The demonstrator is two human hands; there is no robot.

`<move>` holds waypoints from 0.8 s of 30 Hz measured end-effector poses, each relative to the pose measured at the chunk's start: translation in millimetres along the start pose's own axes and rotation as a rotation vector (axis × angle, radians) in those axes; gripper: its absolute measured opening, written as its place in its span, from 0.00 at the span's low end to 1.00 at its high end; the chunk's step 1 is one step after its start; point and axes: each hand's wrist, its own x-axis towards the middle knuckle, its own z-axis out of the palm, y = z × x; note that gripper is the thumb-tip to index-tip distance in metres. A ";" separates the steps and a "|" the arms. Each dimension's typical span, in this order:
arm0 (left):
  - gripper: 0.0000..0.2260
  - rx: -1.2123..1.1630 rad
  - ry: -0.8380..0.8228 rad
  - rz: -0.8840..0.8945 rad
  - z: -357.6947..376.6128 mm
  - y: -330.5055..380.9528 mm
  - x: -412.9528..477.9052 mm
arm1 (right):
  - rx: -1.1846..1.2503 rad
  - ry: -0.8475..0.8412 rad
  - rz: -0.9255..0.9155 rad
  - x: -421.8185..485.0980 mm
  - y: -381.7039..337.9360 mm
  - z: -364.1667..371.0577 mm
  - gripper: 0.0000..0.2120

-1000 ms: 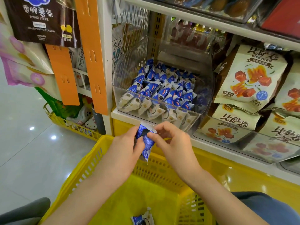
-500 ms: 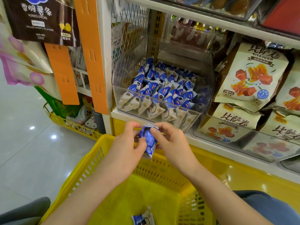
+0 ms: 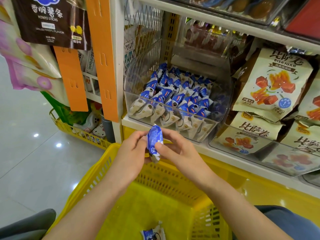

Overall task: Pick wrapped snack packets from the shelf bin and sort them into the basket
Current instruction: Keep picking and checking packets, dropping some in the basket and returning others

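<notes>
- A blue-and-white packet (image 3: 154,141) is held upright between both hands, above the far rim of the basket (image 3: 97,175) and just in front of the bin (image 3: 204,130).
- It is pinched from one side by the left hand (image 3: 131,153), whose fingers are curled at its edge and lower end. From the other side it is pinched by the right hand (image 3: 174,149), with the thumb laid across its lower half.
- The packet is judged small and light, since it is carried by fingertips alone.
- The wrapper looks glossy and crinkled, so it is likely soft and slippery. What lies inside cannot be told.
- Hold is best taken across the plump middle. The crimped ends are thin and may slide out of a pinch.
- Hard squeezing is to be avoided, as the contents may be crushed.
- A short drop should do no harm: a second packet (image 3: 153,233) already lies on the basket floor.
- Many like packets (image 3: 173,97) lie heaped and overlapping in the bin, so one should be lifted from the top by its body.
</notes>
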 end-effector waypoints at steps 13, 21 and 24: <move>0.08 0.059 -0.171 -0.081 -0.1 10.6 -6.1 | 0.083 0.108 0.153 1.6 -5.4 -8.1 0.15; 0.05 0.212 -0.235 -0.007 -10.0 15.7 -3.1 | 0.073 0.203 0.053 3.2 -11.2 -14.1 0.09; 0.05 0.227 -0.219 0.049 -10.1 14.9 -1.3 | 0.029 0.230 0.014 2.4 -16.0 -12.0 0.11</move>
